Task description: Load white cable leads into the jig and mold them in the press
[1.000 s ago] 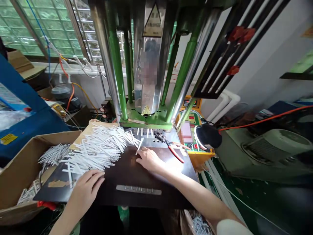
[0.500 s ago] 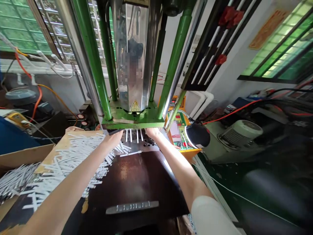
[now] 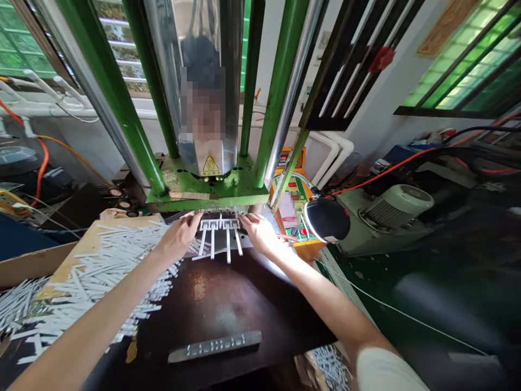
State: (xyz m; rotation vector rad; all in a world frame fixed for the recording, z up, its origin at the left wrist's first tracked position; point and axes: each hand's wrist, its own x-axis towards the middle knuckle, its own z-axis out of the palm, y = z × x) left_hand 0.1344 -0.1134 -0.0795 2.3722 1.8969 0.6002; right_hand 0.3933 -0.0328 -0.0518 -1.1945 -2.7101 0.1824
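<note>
Pinching strip-bearing bar (image 3: 220, 224) by its ends: left hand (image 3: 182, 235) at nine o'clock, right hand (image 3: 259, 233) at three; bar at tabletop's (image 3: 228, 304) twelve. Best kept level (four white strips (image 3: 212, 242) jut toward six).

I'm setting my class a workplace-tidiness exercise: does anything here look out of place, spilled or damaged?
The heap of white strips looks untidy: it spreads off the tan sheet onto the dark tabletop, with strips crossing at many angles. Beside the heap is a ragged brown patch, perhaps wear or tape; I can't tell which.
</note>
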